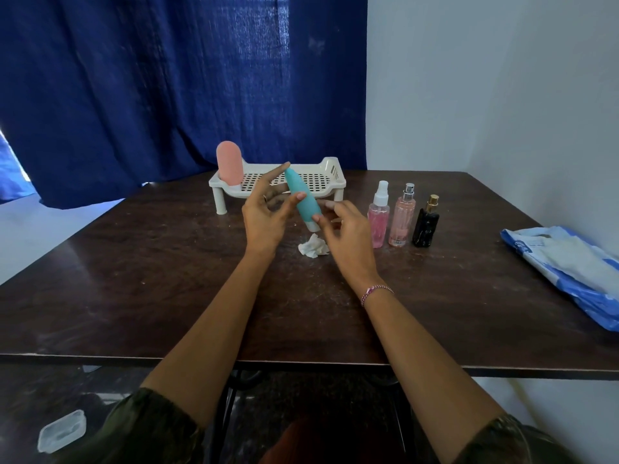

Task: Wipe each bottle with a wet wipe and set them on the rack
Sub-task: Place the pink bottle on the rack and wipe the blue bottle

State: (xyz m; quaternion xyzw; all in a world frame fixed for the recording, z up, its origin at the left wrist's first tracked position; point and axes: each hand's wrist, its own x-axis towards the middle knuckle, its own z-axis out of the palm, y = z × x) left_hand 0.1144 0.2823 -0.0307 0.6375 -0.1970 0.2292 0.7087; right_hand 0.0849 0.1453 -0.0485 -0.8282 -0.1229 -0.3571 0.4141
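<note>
Left of the left hand (264, 216) the dark table (134, 296) lies bare out to its left edge. Beyond that hand the white rack (321, 182) carries a pink bottle (229, 164) upright at its left end. The left hand, fingers spread, touches the tilted teal bottle (301, 199) with its fingertips; the right hand (345, 229), loosely curled, pinches the bottle's lower end. Under the hands sits a crumpled wipe (314, 246). Right of the right hand stand three spray bottles (402, 217), then a blue wipe pack (569, 262) at the right edge.
</note>
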